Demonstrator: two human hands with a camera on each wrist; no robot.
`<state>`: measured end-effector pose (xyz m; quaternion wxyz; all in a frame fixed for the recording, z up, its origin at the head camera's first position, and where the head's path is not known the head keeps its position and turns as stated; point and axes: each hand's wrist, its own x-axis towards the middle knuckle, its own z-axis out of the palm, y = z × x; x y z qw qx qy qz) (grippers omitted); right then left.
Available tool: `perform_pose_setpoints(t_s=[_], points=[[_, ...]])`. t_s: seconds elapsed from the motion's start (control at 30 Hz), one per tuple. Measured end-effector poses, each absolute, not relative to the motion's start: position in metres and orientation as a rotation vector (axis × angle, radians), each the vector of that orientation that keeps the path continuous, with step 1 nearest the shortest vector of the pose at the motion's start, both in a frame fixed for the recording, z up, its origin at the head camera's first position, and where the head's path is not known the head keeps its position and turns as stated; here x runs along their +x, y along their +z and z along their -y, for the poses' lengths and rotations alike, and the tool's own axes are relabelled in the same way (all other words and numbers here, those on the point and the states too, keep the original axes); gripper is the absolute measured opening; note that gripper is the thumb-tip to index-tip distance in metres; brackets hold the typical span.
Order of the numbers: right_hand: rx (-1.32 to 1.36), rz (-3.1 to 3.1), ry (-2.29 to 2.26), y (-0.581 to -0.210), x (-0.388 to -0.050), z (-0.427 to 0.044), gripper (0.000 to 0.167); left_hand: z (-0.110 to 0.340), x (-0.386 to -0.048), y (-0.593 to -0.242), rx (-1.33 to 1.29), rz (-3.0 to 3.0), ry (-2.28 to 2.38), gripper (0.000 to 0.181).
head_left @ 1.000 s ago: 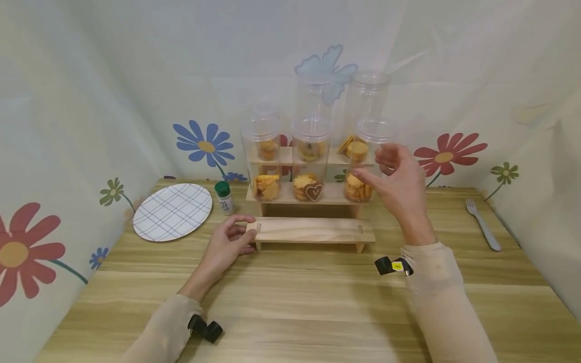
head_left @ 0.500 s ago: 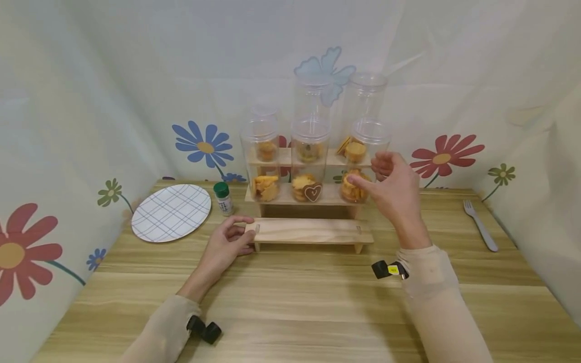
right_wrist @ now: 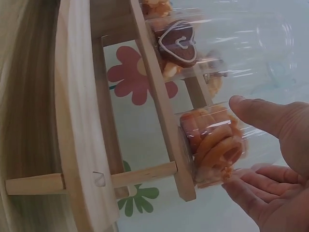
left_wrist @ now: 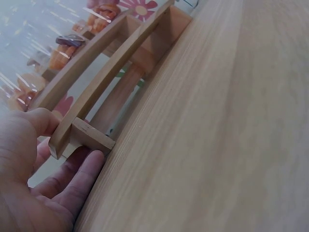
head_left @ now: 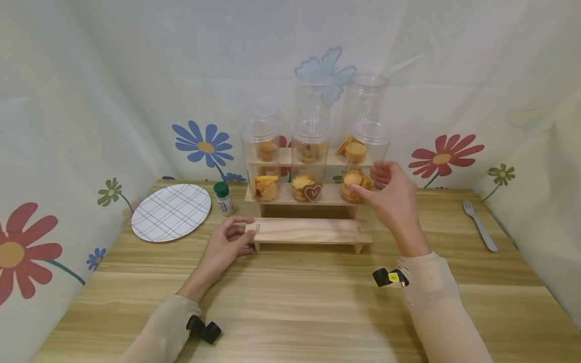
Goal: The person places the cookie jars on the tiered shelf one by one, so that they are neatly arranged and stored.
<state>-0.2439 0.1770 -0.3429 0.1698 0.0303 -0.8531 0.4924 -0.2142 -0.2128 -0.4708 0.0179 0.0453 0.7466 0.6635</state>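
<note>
My left hand (head_left: 229,239) grips the left end of the lowest step of a wooden tiered stand (head_left: 313,231). In the left wrist view, its fingers (left_wrist: 89,169) lie beside the step's leg. My right hand (head_left: 395,196) is at the lower right side of the front-right clear jar (head_left: 369,143), which holds cookies. In the right wrist view, the thumb (right_wrist: 258,113) and fairly straight fingers lie along opposite sides of that jar. Firm pressure cannot be made out. Left of it stand a clear jar with a heart cookie (head_left: 313,191) and another cookie jar (head_left: 265,186).
Several clear jars (head_left: 313,96) stand on the upper step behind. A checked plate (head_left: 171,213) and a green-capped shaker (head_left: 224,199) are on the left of the wooden table (head_left: 317,312). A grey fork (head_left: 481,227) lies at the right. Flowered cloth hangs behind.
The front-right jar has shifted slightly left, then stayed put. My right hand has moved left and slid down toward the jar's base. My left hand keeps its place on the stand.
</note>
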Motion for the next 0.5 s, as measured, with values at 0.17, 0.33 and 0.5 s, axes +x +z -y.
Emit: perform_pose_setpoints(t_s=[0.17,0.33,0.5], points=[[0.086,2.482,1.353,-0.346,-0.245,-0.177,0.085,0.214,-0.216,-0.473,0.137,-2.323,2.056,0.039],[0.077,2.59,1.244,-0.35,-0.243,-0.178,0.104,0.214,-0.215,-0.474,0.135,-2.322,2.056,0.039],[0.121,2.622,1.066,-0.359,-0.235,-0.181,0.115,0.215,-0.214,-0.476,0.117,-2.318,2.053,0.039]])
